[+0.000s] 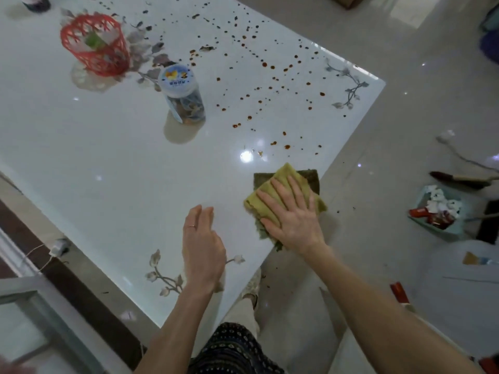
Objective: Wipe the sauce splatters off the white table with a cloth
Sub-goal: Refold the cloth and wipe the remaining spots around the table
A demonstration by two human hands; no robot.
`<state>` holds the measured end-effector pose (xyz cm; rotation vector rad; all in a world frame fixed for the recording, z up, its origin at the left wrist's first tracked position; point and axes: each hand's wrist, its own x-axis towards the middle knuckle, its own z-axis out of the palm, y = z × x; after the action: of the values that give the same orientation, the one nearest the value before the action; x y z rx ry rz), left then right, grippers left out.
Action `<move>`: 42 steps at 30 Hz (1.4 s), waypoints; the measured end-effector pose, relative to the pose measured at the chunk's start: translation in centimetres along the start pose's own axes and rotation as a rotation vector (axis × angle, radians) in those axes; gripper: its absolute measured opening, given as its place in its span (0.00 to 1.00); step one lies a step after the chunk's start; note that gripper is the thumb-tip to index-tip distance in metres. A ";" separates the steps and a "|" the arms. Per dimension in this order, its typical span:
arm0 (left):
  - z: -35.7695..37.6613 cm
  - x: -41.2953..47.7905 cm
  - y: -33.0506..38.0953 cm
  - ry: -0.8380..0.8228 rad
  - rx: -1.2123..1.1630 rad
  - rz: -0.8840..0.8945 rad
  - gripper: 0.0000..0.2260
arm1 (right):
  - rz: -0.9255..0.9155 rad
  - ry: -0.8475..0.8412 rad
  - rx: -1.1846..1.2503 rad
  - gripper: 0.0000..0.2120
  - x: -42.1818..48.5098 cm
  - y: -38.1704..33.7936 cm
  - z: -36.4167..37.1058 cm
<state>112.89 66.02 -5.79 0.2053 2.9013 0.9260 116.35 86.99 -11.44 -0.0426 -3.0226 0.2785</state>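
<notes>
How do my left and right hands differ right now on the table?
The right hand presses flat, fingers spread, on the cloth at the edge of the table; the left hand touches no cloth, fingers together over bare table. The left hand wears a ring; none shows on the right hand. Both are open.

The cloth (280,175) is laid on the table (108,163) at its near right edge, under the right hand (293,218). The left hand (202,244) is held just left of it. The splatters (270,85) are spread behind the cloth. A jar (183,95) is stood left of them, with a basket (97,47) farther back and left. A dustpan (437,211) is set on the floor, right of the table.
</notes>
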 end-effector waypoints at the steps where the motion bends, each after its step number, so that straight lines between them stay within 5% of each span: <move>1: 0.3 0.5 0.4 0.013 -0.015 -0.007 0.20 | 0.004 0.000 -0.009 0.30 0.3 0.7 -0.2; 12: 0.4 3.6 2.2 0.020 -0.067 -0.079 0.23 | -0.374 -0.037 0.019 0.23 0.9 -0.4 -1.0; 17: 1.8 3.4 4.3 0.010 -0.036 -0.074 0.21 | -0.096 -0.027 0.063 0.23 3.3 1.6 -1.5; 19: 2.1 3.1 4.9 0.002 0.016 -0.094 0.20 | -0.152 -0.026 0.061 0.24 2.3 -0.2 -1.2; 25: 0.1 5.0 1.7 -0.021 0.312 -0.463 0.23 | -0.510 -0.111 0.027 0.25 6.5 -2.9 -0.5; 31: -0.7 5.2 -0.1 -0.072 0.286 -0.445 0.31 | -0.266 -0.146 0.011 0.28 8.6 -0.6 -0.6; 38: -0.5 5.0 -0.8 -0.035 0.251 -0.430 0.28 | -0.597 -0.173 0.073 0.26 7.8 -6.4 0.3; 42: -0.8 4.9 -0.4 0.013 0.195 -0.447 0.35 | -0.407 -0.172 0.025 0.26 14.4 -6.0 1.0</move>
<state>107.92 66.00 -5.53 -0.4225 2.8585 0.5706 101.78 81.46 -9.84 0.6198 -3.0956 0.2931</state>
